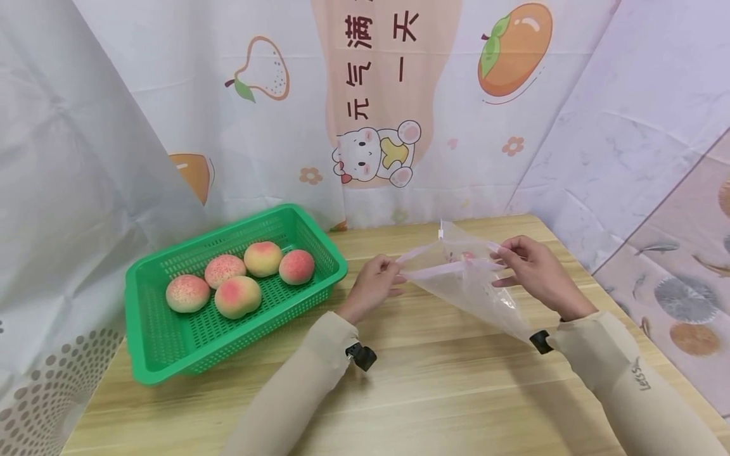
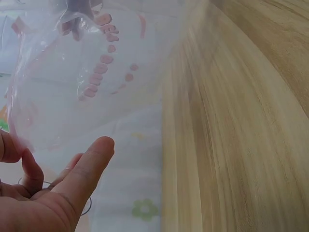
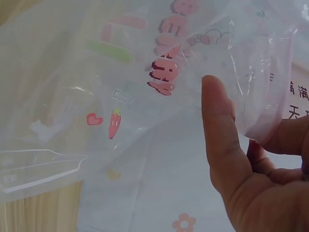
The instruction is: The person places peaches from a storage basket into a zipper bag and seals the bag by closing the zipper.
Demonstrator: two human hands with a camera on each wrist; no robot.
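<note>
A translucent zip bag (image 1: 473,294) with a pinkish rim is held up over the wooden table, its mouth parted. My left hand (image 1: 373,286) pinches the left corner of the rim between thumb and a finger; the left wrist view shows another finger (image 2: 89,164) stretched out beside the bag. At the opposite end, my right hand (image 1: 536,273) pinches the rim, with one finger (image 3: 219,130) extended along the outside. A small white slider (image 1: 441,234) sits on the far edge. Pink lettering (image 3: 164,72) and little printed pictures show on the plastic in the right wrist view.
To the left stands a green plastic basket (image 1: 319,297) with several peaches (image 1: 238,297) in it. A printed curtain (image 1: 256,145) hangs behind the wooden table (image 1: 410,392). Patterned cloth (image 1: 673,272) hangs along the right side.
</note>
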